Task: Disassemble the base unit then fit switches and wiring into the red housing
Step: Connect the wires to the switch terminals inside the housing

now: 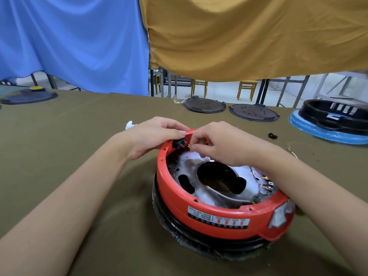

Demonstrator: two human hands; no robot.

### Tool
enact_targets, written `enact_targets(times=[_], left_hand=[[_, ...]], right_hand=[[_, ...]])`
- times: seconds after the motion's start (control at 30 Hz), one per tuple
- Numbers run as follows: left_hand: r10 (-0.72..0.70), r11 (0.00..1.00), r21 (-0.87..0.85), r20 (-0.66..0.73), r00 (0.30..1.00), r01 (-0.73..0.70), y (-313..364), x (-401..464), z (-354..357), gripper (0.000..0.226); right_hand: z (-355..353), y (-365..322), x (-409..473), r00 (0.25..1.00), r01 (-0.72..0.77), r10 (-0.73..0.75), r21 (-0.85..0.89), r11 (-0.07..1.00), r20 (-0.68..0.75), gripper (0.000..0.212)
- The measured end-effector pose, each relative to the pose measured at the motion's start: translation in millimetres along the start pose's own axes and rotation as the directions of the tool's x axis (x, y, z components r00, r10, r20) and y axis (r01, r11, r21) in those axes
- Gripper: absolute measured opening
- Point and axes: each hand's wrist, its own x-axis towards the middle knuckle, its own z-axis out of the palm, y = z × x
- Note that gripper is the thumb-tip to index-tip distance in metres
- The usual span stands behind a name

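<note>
The round red housing sits upside down on a black ring in the middle of the olive-covered table. Inside it a grey metal plate with dark cut-outs shows. A black switch with metal prongs sits in the housing's far wall. My left hand grips that far rim, thumb on top beside the switch. My right hand pinches a small brass wire terminal right next to the switch prongs. More brass terminals and wires lie at the housing's right inner side.
Two black round cover plates lie at the table's far edge. A black base ring on blue wrap stands far right. A small black part and a loose wire lie to the right. White wadding lies behind my left hand.
</note>
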Motion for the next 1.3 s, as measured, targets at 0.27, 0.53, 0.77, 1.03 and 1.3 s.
enact_targets(times=[0.27, 0.53, 0.77, 1.03, 1.3], left_hand=[[-0.018, 1.000, -0.001, 0.003, 1.000, 0.018, 1, 0, 0, 0.024], [-0.039, 0.999, 0.010, 0.100, 0.994, 0.038, 6, -6, -16, 0.025], [-0.041, 0.998, -0.051, 0.111, 0.993, 0.047, 0, -7, -27, 0.021], [-0.059, 0.993, -0.094, 0.138, 0.989, 0.072, -5, -4, -29, 0.026], [-0.057, 0.986, -0.146, 0.157, 0.986, 0.080, -9, -3, -30, 0.023]], right_hand=[[1, 2, 0, 1.000, -0.005, 0.005, 0.009, 1.000, -0.014, 0.004], [0, -2, -3, 0.998, 0.013, -0.012, 0.017, 1.000, -0.065, 0.011], [1, -5, -4, 0.997, 0.008, -0.007, 0.012, 1.000, -0.074, 0.011], [7, -7, 0, 0.996, -0.010, 0.010, 0.005, 1.000, -0.083, 0.010], [12, -6, 2, 0.983, -0.023, 0.030, 0.040, 0.999, -0.180, 0.009]])
